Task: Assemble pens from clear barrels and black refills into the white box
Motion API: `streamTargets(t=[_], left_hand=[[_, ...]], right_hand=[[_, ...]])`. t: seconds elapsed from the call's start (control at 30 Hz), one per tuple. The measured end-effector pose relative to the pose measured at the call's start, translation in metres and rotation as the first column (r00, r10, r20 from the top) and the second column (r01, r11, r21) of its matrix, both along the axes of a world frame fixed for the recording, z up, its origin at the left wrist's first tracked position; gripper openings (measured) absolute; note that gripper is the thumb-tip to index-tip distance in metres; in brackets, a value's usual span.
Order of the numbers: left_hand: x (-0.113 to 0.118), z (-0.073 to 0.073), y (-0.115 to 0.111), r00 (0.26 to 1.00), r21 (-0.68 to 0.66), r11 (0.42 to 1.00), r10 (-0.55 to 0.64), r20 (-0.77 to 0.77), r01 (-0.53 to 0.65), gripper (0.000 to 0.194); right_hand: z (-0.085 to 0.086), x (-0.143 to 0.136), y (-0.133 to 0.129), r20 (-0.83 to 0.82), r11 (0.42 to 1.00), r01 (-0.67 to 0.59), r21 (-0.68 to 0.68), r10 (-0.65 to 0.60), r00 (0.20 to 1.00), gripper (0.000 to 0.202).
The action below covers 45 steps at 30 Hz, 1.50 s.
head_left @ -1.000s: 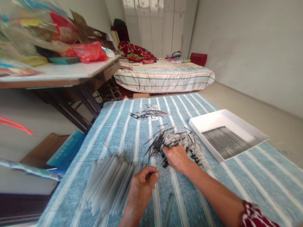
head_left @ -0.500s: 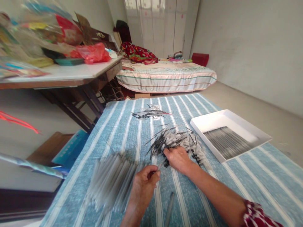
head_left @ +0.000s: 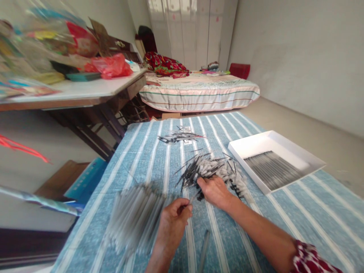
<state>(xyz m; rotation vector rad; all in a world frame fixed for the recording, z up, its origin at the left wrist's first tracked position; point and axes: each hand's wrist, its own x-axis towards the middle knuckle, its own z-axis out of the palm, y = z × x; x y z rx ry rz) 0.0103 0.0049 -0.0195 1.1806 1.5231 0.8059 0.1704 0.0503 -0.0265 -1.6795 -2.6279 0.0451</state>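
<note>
My left hand (head_left: pixel 174 222) is closed in a pinch on a thin grey piece, low over the striped cloth. Just right of it, my right hand (head_left: pixel 214 190) has its fingers pressed together at the near edge of a mixed pile of black and whitish thin pieces (head_left: pixel 227 168); what they grip is hidden. Left of my left hand lies a blurred heap of long grey tubes (head_left: pixel 133 218). A single grey tube (head_left: pixel 203 251) rests on the cloth below my hands.
On the right sits a white box (head_left: pixel 256 178) with a row of dark thin sticks. A small pile of black pieces (head_left: pixel 182 137) lies farther back. The blue striped cloth (head_left: pixel 113 170) covers the table. A cluttered table (head_left: pixel 93 91) stands at left, a bed (head_left: pixel 199 91) behind.
</note>
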Motion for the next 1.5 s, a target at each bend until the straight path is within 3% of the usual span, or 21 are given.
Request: streamTargets(t=[0.43, 0.7, 1.0, 1.23, 1.5], left_hand=[[0.003, 0.007, -0.002, 0.999, 0.056, 0.998, 0.037, 0.017, -0.038, 0.015], [0.002, 0.007, -0.002, 0.999, 0.059, 0.998, 0.021, 0.038, -0.023, 0.015], [0.006, 0.011, -0.004, 1.0, 0.073, 0.997, -0.002, 0.031, 0.0, 0.015], [0.006, 0.01, -0.004, 0.997, 0.055, 0.996, -0.072, 0.021, 0.071, 0.015], [0.002, 0.008, -0.005, 0.969, 0.075, 0.973, -0.224, 0.105, 0.217, 0.014]], right_hand=[[-0.002, 0.008, -0.005, -0.041, 0.999, -0.023, 0.029, 0.024, 0.999, 0.022], [-0.005, 0.022, -0.016, -0.095, 0.972, -0.058, 0.228, 0.081, 0.992, 0.019], [0.003, 0.027, -0.022, -0.052, 0.964, -0.105, 0.246, 0.121, 0.991, 0.018], [0.01, 0.026, -0.026, -0.039, 0.961, -0.15, 0.23, 0.163, 0.986, 0.018], [0.016, 0.024, -0.036, -0.027, 0.917, -0.217, 0.336, 0.239, 0.971, 0.018]])
